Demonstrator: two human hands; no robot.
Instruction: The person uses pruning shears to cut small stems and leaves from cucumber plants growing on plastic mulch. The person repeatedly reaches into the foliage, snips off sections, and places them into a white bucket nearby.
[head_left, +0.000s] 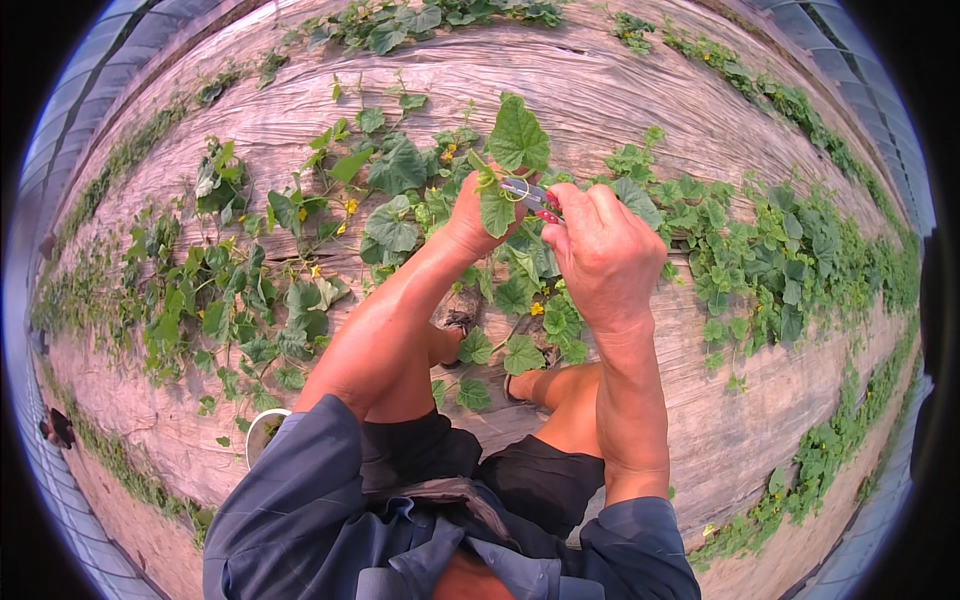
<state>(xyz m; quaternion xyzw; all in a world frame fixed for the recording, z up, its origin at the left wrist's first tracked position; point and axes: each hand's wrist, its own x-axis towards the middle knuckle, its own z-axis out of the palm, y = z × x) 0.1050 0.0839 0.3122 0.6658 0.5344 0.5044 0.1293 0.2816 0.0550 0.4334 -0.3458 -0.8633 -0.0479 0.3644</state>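
Note:
My left hand (474, 214) is closed around a cut or living piece of vine; I cannot tell which. From that hand a broad green leaf (519, 135) stands up, a smaller leaf (496, 211) hangs over the palm, and a curly tendril shows beside them. In my right hand (609, 251) are pruning snips (531, 196) with red handles, their metal blades reaching to the stem at my left fingers. Whether the blades are apart is unclear. Below both hands lie leafy vines (517, 292) with small yellow flowers.
Vines spread left (225, 300) and right (787, 255) over wrinkled plastic ground sheeting (735, 427). A white bucket (259, 439) stands by my left elbow. My feet are among the leaves. Further vine rows run along both sides, near the greenhouse walls.

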